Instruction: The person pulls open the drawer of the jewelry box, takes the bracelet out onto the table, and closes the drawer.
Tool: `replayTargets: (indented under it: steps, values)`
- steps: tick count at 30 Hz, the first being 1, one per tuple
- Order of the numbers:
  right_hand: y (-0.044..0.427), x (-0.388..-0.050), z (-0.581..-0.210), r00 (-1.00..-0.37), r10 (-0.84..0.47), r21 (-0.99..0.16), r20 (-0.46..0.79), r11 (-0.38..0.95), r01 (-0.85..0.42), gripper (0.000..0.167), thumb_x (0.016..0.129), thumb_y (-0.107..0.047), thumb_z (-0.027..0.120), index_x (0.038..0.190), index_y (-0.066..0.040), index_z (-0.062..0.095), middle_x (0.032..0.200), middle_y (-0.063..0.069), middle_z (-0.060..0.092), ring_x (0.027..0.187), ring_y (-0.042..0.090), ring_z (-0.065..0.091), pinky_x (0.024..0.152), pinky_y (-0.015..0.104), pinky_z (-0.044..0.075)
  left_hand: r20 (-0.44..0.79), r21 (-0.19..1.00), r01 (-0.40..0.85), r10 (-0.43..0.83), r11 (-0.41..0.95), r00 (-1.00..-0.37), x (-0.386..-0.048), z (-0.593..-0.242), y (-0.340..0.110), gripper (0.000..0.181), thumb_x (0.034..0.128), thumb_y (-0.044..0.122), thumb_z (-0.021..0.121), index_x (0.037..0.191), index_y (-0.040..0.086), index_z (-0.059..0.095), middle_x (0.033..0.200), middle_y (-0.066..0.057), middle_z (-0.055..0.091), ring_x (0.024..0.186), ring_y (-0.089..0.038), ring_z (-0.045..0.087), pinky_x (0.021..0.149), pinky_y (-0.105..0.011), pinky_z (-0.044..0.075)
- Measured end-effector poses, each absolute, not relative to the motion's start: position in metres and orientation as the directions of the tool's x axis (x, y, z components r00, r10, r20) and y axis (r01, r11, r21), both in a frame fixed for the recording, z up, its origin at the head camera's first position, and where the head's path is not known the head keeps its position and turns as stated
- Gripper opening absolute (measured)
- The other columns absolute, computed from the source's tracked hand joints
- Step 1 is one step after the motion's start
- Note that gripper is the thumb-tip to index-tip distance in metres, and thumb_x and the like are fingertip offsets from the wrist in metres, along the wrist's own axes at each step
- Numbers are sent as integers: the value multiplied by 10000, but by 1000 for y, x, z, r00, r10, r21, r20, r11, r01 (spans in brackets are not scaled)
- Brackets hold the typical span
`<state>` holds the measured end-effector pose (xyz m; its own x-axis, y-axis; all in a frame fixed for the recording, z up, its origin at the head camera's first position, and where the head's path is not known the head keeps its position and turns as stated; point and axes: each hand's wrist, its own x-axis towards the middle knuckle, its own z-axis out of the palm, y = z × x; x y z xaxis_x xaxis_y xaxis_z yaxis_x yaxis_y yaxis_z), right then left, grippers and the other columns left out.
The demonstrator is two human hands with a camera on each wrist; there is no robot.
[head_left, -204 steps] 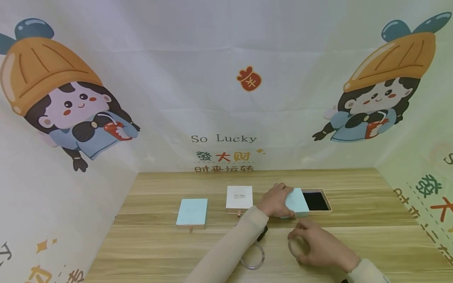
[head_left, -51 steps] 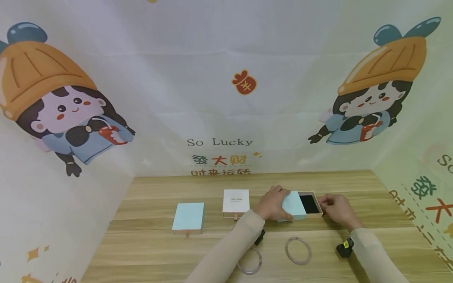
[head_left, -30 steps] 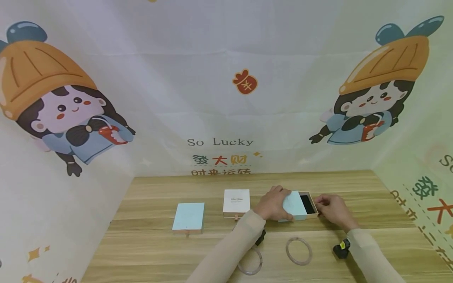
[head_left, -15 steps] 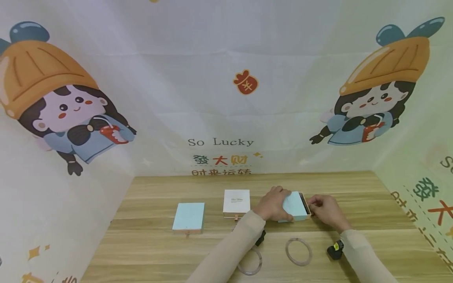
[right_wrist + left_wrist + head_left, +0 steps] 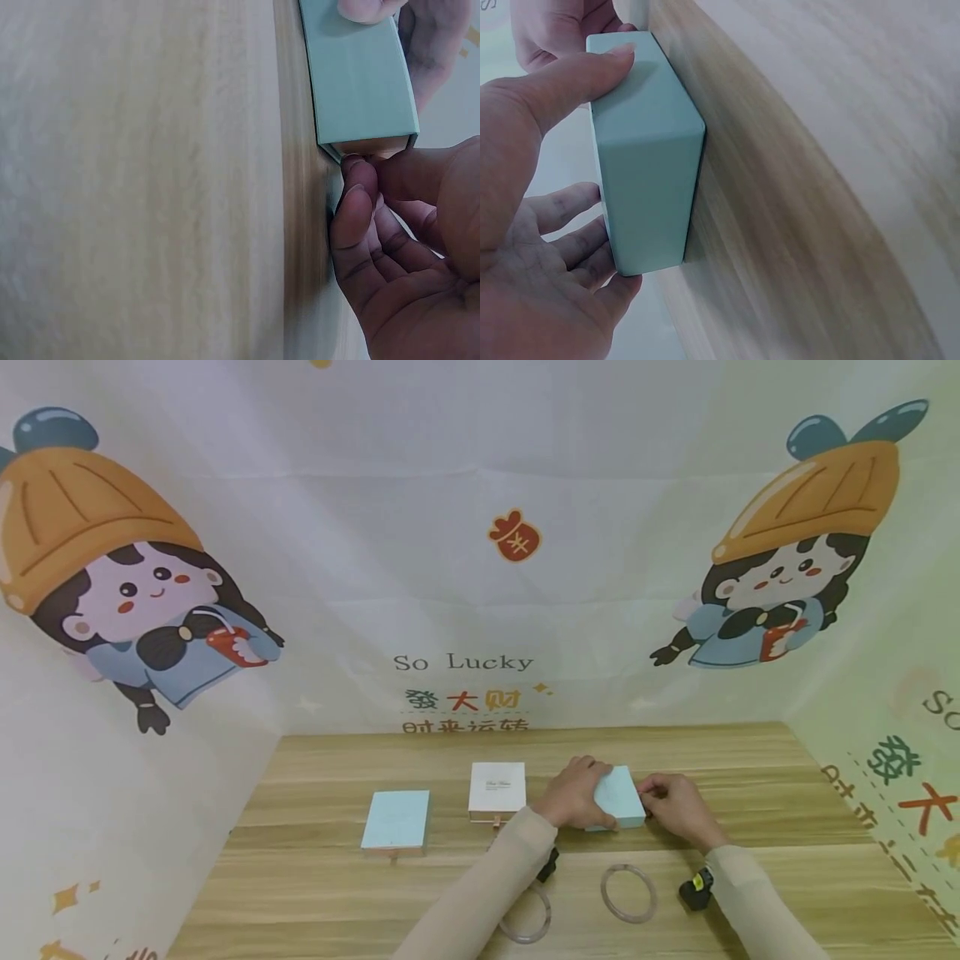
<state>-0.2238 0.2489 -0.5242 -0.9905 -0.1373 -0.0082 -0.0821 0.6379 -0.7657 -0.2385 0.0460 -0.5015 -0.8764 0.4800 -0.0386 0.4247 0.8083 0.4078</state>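
Note:
In the head view my left hand (image 5: 577, 795) grips a light blue drawer box (image 5: 621, 793) lying flat on the table, its thumb along the near side. The left wrist view has the thumb on one side wall of the box (image 5: 649, 161) and the fingers across the top and end. At the box's right end is my right hand (image 5: 681, 806), thumb and index finger pinched together against the drawer front (image 5: 369, 145). The pull tab there is hidden by the fingertips. The drawer stands pushed in, slightly inside the sleeve's edge.
Two translucent bangles lie nearer me: one bangle (image 5: 633, 919) before the box, another bangle (image 5: 526, 938) partly behind my left sleeve. A white drawer box (image 5: 497, 785) and a second light blue box (image 5: 396, 820) stand to the left on the wooden table (image 5: 315, 893).
The right hand has set its bangle down on the table and moved to the drawer. The drawer has slid left into the blue sleeve, its black inside now covered. The left hand holds its place.

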Motion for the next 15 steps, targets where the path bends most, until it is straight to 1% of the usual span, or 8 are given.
replayTargets:
  steps: [4, 7, 9, 12, 15]
  values:
    - [248, -224, -525, -991, -136, -759, -10, 646, -81, 136, 962, -9, 597, 997, 38, 720, 858, 99, 742, 730, 134, 647, 611, 230, 521, -46, 408, 429, 487, 806, -872, -236, -499, 43, 919, 763, 416, 901, 1532, 153, 472, 1469, -17, 539, 1288, -154, 495, 1024, -256, 480]
    - [250, -223, -522, -984, -177, -756, -5, 645, -112, 143, 968, -19, 593, 1012, 45, 713, 841, 87, 735, 718, 133, 645, 604, 230, 524, -53, 425, 436, 503, 793, -862, -235, -498, 42, 946, 767, 421, 903, 1545, 134, 448, 1505, -40, 515, 1339, -178, 479, 1056, -277, 474]
    - [253, -223, -519, -976, -217, -757, -9, 639, -135, 157, 983, -41, 592, 1032, 52, 708, 838, 83, 732, 717, 136, 645, 603, 238, 529, -57, 434, 441, 513, 785, -857, -236, -499, 41, 964, 768, 435, 900, 1553, 130, 432, 1557, -60, 472, 1407, -206, 444, 1103, -312, 457]
    - [258, -224, -514, -963, -266, -768, -38, 624, -142, 193, 1018, -103, 588, 1072, 40, 704, 877, 85, 732, 742, 142, 651, 619, 256, 545, -49, 448, 438, 510, 779, -859, -236, -499, 40, 1002, 761, 469, 895, 1568, 131, 406, 1629, -89, 386, 1499, -251, 361, 1175, -370, 407]
    - [264, -227, -509, -954, -291, -776, -73, 618, -129, 238, 1038, -192, 597, 1128, 5, 696, 954, 83, 722, 788, 142, 641, 642, 263, 555, -40, 486, 406, 485, 774, -874, -235, -498, 39, 1041, 751, 490, 896, 1582, 133, 382, 1662, -125, 320, 1535, -287, 303, 1194, -415, 388]
